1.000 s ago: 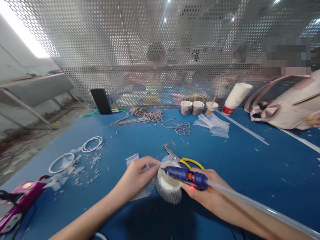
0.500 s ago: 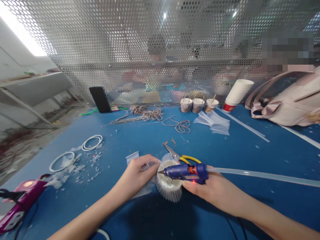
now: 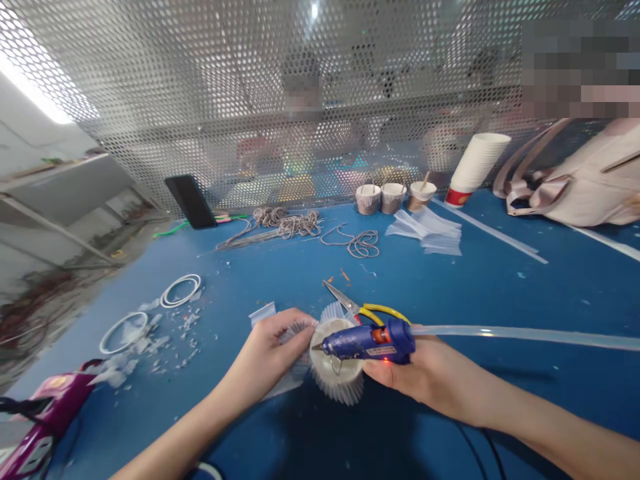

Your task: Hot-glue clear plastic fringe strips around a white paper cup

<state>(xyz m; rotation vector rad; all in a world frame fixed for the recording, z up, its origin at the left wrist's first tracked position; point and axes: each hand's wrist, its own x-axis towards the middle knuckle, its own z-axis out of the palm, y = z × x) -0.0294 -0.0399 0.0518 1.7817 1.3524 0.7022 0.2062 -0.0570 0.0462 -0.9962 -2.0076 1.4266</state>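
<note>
In the head view, my left hand (image 3: 277,350) pinches a pleated, translucent strip (image 3: 345,393) at the left side of a round white cup-like piece (image 3: 327,373). The strip's pleats fan out around most of that piece. My right hand (image 3: 430,380) is wrapped around a blue hot glue gun (image 3: 367,343) with a red light on. Its nozzle points left, at the piece's left rim beside my left fingertips. From the gun's back a long clear glue stick (image 3: 500,333) runs off to the right. Scissors (image 3: 383,311) with yellow handles lie just behind, partly open.
White rings (image 3: 180,291) and translucent scraps lie left, near a purple power strip (image 3: 55,407). Along the back are a phone (image 3: 190,202), grey cord (image 3: 300,225), small cups (image 3: 369,200), stacked paper cups (image 3: 477,163), translucent strips (image 3: 427,230) and a pink bag (image 3: 590,187). A perforated metal screen (image 3: 225,100) stands behind.
The view has tilted and shifted slightly. Both hands keep their holds, and the nozzle has shifted only slightly leftward toward the rim.
</note>
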